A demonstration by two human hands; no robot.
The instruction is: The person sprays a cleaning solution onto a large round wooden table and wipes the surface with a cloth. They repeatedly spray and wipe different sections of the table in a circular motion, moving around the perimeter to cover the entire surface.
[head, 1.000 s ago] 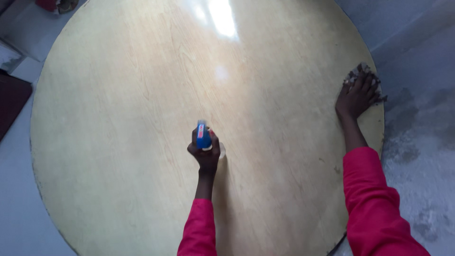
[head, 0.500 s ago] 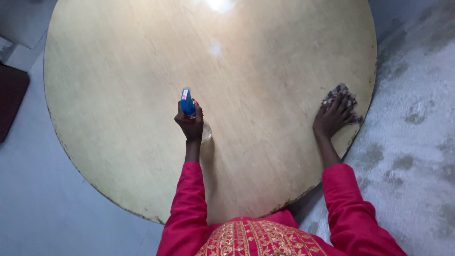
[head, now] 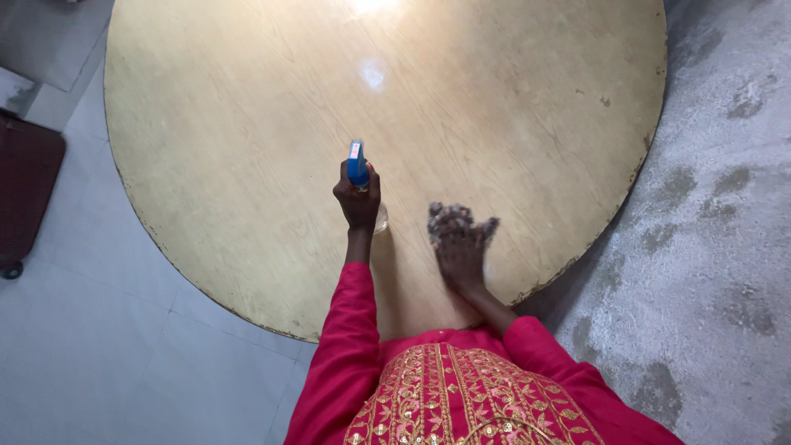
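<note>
Gripped in the closed left hand is a spray bottle, its blue head pointing away from the body and its clear base held just over the round wooden table, near the front edge. To its right, a mottled cloth is pressed flat against the tabletop under the spread fingers of the right hand, hand and bottle being near each other but apart. Grey stained floor is seen to the right of the table, pale tiles and a dark red case to the left.
</note>
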